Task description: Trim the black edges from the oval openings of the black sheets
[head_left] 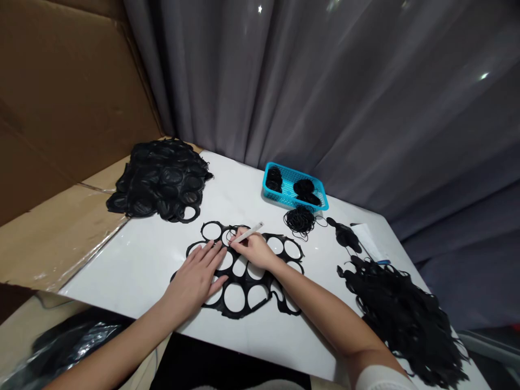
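Note:
A flat black sheet [234,275] full of round holes, rubber-like in look, lies on the white table [162,254] before me. My left hand [197,271] rests palm down on the sheet's left part, fingers stretched out and apart. Pinched in my right hand [254,250] is a slim whitish pen-like tool [249,232]. Its lower end is at a hole near the sheet's far edge, where a thin black ring shows; my fingers hide the tip.
Several black sheets are stacked [162,179] at the far left. A blue basket [284,203] holds black rings, with a bundle of rings [299,221] in front. Black scraps [406,319] are heaped at right, near a white paper [370,242]. Cardboard [73,81] stands at left.

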A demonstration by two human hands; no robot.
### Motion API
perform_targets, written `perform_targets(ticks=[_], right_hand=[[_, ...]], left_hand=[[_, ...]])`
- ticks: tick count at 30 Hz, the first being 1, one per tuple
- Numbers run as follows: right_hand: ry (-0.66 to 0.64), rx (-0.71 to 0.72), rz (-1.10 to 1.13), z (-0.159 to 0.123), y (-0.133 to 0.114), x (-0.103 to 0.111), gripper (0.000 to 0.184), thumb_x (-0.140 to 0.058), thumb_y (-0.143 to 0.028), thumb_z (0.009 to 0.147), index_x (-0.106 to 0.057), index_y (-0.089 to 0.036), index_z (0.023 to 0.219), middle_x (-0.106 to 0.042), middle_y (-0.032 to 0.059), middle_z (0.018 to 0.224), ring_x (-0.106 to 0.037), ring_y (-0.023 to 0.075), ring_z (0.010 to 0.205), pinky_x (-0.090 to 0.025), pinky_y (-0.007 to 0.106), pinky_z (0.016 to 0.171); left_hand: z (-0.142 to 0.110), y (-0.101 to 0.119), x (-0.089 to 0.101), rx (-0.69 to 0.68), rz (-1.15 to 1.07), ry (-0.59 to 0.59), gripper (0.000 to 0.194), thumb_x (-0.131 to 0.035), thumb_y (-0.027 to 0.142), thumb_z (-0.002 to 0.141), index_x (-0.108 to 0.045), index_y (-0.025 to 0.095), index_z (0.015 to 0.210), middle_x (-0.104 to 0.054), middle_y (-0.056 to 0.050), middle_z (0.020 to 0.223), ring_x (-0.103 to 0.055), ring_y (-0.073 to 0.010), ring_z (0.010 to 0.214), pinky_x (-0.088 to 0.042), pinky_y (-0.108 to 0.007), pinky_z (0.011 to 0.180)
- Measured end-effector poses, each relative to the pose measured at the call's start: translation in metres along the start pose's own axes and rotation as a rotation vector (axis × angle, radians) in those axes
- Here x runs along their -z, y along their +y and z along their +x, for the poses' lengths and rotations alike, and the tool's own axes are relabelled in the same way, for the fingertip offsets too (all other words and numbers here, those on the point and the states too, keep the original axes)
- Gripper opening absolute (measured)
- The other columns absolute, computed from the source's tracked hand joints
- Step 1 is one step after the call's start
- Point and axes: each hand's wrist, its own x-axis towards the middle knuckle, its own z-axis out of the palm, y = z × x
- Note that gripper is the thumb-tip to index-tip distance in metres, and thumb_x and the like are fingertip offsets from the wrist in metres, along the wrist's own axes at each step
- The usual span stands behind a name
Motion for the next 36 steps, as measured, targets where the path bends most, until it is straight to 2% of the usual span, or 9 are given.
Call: perform_targets(ticks=[6,13,15,18,20,24,27,30,36], right_hand=[[0.009,0.062,-0.058,-0.001,0.002,-0.001,0.013,-0.061,-0.021,0.088,-0.052,-0.022,0.079,-0.069,-0.0001,0.089,-0.06,0.0161,0.079,-0.044,0.028,0.076],[-0.055,0.448,-0.486,0.003,0.011,-0.002,0.012,-0.051,-0.012,0.093,-0.052,-0.021,0.086,-0.063,0.0077,0.094,-0.054,0.0224,0.092,-0.045,0.035,0.085],[0.095,0.37,-0.501,0.019,0.012,0.018,0.015,-0.051,-0.01,0.091,-0.05,-0.021,0.081,-0.062,0.007,0.088,-0.052,0.0225,0.089,-0.045,0.035,0.084],[0.535,0.118,-0.319,0.047,0.011,0.062,0.021,-0.051,-0.009,0.087,-0.043,-0.022,0.073,-0.057,0.0031,0.079,-0.052,0.0199,0.083,-0.044,0.035,0.084],[0.608,0.027,-0.107,0.061,0.01,0.082,0.021,-0.053,-0.013,0.088,-0.042,-0.023,0.073,-0.055,0.0007,0.076,-0.054,0.0178,0.081,-0.046,0.031,0.079],[0.399,-0.183,0.479,0.071,0.007,0.076,0.025,-0.073,-0.017,0.078,-0.049,-0.022,0.071,-0.061,0.0,0.071,-0.064,0.0175,0.078,-0.052,0.025,0.062],[0.237,-0.245,0.615,0.072,0.005,0.049,0.022,-0.076,-0.016,0.076,-0.055,-0.019,0.071,-0.068,0.0049,0.074,-0.072,0.0204,0.082,-0.059,0.026,0.062],[0.134,-0.282,0.734,0.073,0.0,0.029,0.02,-0.078,-0.017,0.077,-0.058,-0.017,0.071,-0.07,0.0068,0.077,-0.074,0.02,0.086,-0.063,0.028,0.074],[-0.088,-0.222,0.851,0.062,-0.006,0.0,0.027,-0.084,-0.027,0.073,-0.058,-0.018,0.073,-0.073,0.0052,0.085,-0.071,0.0171,0.088,-0.057,0.031,0.091]], left_hand=[[-0.001,-0.001,-0.001,0.012,-0.014,0.007,0.053,-0.043,0.046,0.103,-0.051,0.014,0.144,-0.055,-0.015,0.148,-0.05,-0.0326,0.139,-0.038,-0.049,0.113],[-0.001,-0.001,-0.004,0.013,-0.03,0.014,0.052,-0.048,0.043,0.1,-0.053,0.014,0.143,-0.055,-0.014,0.149,-0.043,-0.0362,0.143,-0.035,-0.054,0.115],[0.0,0.0,-0.003,0.04,-0.041,0.008,0.05,-0.051,0.044,0.099,-0.055,0.016,0.14,-0.055,-0.013,0.149,-0.039,-0.0395,0.144,-0.035,-0.058,0.114],[0.0,0.001,0.0,0.064,-0.067,-0.008,0.051,-0.052,0.044,0.097,-0.055,0.017,0.14,-0.055,-0.013,0.149,-0.037,-0.0412,0.145,-0.035,-0.061,0.114],[0.0,0.002,0.002,0.076,-0.089,-0.009,0.051,-0.053,0.043,0.097,-0.054,0.018,0.141,-0.055,-0.013,0.148,-0.035,-0.0407,0.146,-0.035,-0.061,0.114],[0.0,0.0,0.005,0.086,-0.112,-0.015,0.049,-0.054,0.044,0.097,-0.055,0.021,0.14,-0.056,-0.012,0.147,-0.039,-0.0401,0.144,-0.038,-0.06,0.112],[0.0,-0.004,0.009,0.109,-0.116,0.004,0.047,-0.05,0.045,0.1,-0.056,0.018,0.138,-0.054,-0.015,0.146,-0.046,-0.0381,0.139,-0.041,-0.057,0.111],[-0.002,-0.011,0.015,0.132,-0.118,0.022,0.049,-0.046,0.045,0.101,-0.056,0.013,0.137,-0.054,-0.019,0.144,-0.053,-0.0363,0.132,-0.044,-0.054,0.11],[-0.009,-0.019,0.015,0.108,-0.111,-0.001,0.048,-0.043,0.045,0.103,-0.055,0.013,0.137,-0.055,-0.018,0.145,-0.053,-0.0325,0.134,-0.044,-0.051,0.112]])
